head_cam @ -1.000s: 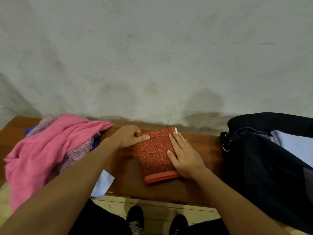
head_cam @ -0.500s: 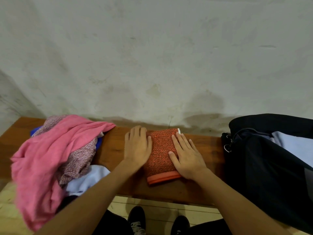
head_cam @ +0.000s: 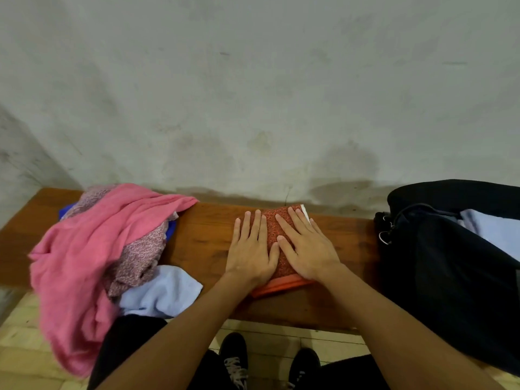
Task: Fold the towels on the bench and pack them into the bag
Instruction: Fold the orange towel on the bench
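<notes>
A folded orange-red towel [head_cam: 274, 235] lies on the wooden bench [head_cam: 202, 235] near its middle. My left hand [head_cam: 250, 249] lies flat on the towel's left side, fingers straight. My right hand [head_cam: 306, 249] presses flat on its right side, fingers spread. Most of the towel is hidden under both hands; its orange hem shows at the near edge. A black bag [head_cam: 450, 266] stands open at the right end of the bench, with a light blue towel [head_cam: 495, 235] inside.
A heap of unfolded towels sits at the bench's left end: a pink one [head_cam: 84, 249] hanging over the front edge, a patterned one [head_cam: 140, 254], a light blue one [head_cam: 163, 291]. A grey wall rises behind the bench. My black shoes [head_cam: 233, 358] stand on the tiled floor.
My left hand let go of the towel's far left corner and now lies flat on its left side, close to my right hand. The right hand stayed put.
</notes>
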Demonstrator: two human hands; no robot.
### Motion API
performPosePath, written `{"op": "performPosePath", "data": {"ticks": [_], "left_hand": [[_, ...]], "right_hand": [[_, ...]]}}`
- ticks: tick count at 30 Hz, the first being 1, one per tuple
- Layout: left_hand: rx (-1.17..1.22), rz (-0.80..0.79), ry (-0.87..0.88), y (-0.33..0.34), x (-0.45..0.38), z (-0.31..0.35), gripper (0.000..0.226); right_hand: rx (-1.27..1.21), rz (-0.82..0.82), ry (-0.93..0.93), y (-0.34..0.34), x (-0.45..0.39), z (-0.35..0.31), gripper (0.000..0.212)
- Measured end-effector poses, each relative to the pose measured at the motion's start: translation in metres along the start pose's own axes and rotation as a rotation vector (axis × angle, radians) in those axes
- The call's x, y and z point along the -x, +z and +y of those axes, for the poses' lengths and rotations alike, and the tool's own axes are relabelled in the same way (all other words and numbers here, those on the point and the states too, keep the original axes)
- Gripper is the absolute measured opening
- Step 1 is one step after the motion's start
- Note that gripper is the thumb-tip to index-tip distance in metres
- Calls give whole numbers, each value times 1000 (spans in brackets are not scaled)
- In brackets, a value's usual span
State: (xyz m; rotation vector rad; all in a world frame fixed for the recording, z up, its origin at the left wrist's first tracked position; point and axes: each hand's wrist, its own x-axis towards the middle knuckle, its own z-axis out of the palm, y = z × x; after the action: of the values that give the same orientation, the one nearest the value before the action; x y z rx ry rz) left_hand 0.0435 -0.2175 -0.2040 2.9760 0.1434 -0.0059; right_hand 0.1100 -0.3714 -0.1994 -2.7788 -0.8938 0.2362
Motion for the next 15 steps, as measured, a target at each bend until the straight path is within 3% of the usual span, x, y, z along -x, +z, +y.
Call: {"op": "performPosePath", "data": {"ticks": [6,11,15], "left_hand": [[24,24,41,3,1,-3,60],[38,8,7,2,-1,-1,67],[64,-30,-31,0,-1,2,60]], "right_hand": [[-20,-17,10,0,0,1,61],[-104,-32,-18,-2,0,6,61],[-137,14,4,-1,2,6,60]]}}
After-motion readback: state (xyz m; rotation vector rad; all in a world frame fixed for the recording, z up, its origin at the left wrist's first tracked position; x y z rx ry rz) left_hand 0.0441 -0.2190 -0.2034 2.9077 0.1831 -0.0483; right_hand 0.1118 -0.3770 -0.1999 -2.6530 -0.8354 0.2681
